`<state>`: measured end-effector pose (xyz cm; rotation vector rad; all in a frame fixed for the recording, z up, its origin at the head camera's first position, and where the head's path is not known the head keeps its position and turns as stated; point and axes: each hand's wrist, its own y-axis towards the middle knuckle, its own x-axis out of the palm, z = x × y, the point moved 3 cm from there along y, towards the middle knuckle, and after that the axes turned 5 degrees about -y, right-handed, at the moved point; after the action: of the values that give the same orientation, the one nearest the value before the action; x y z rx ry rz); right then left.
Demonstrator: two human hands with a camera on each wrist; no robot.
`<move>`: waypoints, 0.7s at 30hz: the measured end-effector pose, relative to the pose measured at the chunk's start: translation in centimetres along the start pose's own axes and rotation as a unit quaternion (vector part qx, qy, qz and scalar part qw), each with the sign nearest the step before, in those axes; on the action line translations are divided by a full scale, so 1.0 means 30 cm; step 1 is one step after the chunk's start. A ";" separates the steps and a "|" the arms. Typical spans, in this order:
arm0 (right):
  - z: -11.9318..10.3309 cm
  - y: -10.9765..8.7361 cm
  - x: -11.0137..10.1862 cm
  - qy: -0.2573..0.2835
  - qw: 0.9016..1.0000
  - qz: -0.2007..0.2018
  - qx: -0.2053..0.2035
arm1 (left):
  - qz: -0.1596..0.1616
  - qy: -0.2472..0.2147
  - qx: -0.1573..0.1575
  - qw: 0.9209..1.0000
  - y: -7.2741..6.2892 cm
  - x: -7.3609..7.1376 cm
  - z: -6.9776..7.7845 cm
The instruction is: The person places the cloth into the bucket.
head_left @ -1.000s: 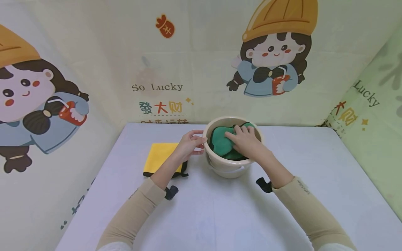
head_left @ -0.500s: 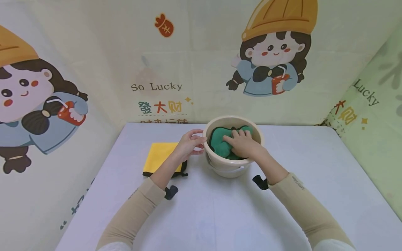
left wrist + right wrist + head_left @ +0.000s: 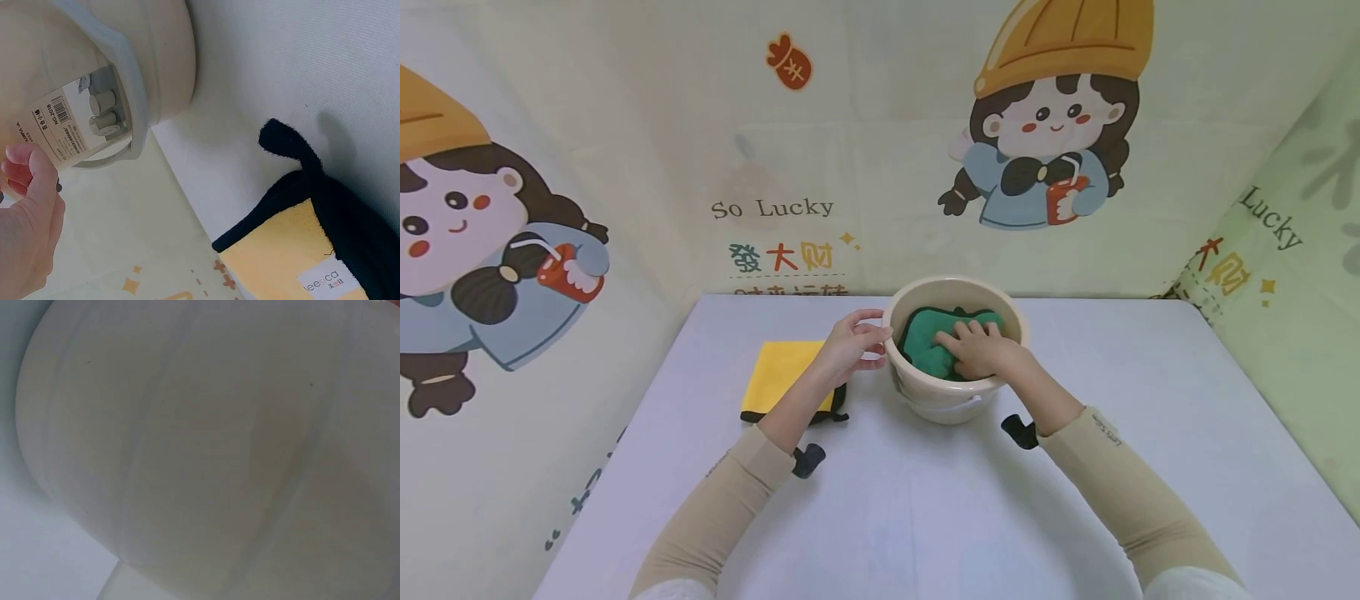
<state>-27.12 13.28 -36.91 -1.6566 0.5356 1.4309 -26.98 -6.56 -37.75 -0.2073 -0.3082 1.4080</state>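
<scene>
A cream bucket (image 3: 917,291) stands upright at the far middle of the table, its outer wall filling the right wrist view. Inside it lies a folded green cloth (image 3: 925,333) with black edging. My right hand (image 3: 987,352) reaches over the near right rim, spread fingers pressing down on the cloth. At the bucket's left side, my left hand (image 3: 850,346) touches the rim area with thumb and index finger, the other fingers loosely bent beside the wall. A label (image 3: 65,122) shows on the bucket wall by the left hand (image 3: 31,225) in the left wrist view.
Left of the bucket, a folded yellow cloth (image 3: 784,371) with black trim and a small loop (image 3: 281,137) lies flat, partly under the left forearm. A pale bail handle (image 3: 134,94) hangs against the bucket. A printed backdrop (image 3: 895,167) rises close behind the table's far edge.
My right hand has sunk lower into the bucket and slightly left, and the green cloth has gone down with it, flatter than before. My left hand has stayed at the rim.
</scene>
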 end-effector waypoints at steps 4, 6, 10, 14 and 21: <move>-0.004 -0.005 0.000 -0.004 1.000 -0.011 -0.003 | -0.001 0.001 0.001 1.000 -0.001 0.000 0.002; -0.006 -0.008 -0.002 -0.001 1.000 -0.013 -0.002 | -0.003 0.002 0.000 1.000 -0.001 0.001 0.002; -0.012 -0.008 -0.004 0.007 1.000 0.009 -0.002 | -0.002 0.000 -0.003 1.000 0.001 -0.004 0.000; -0.014 -0.014 -0.008 0.023 0.998 0.059 0.002 | -0.003 -0.005 -0.003 1.000 0.001 -0.005 -0.001; -0.002 -0.027 -0.041 0.079 0.974 0.213 0.003 | -0.008 0.002 0.004 1.000 -0.006 -0.001 0.004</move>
<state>-26.75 13.40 -35.49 -1.7275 1.0349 1.5990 -26.85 -6.63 -37.57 -0.2015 -0.3007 1.3919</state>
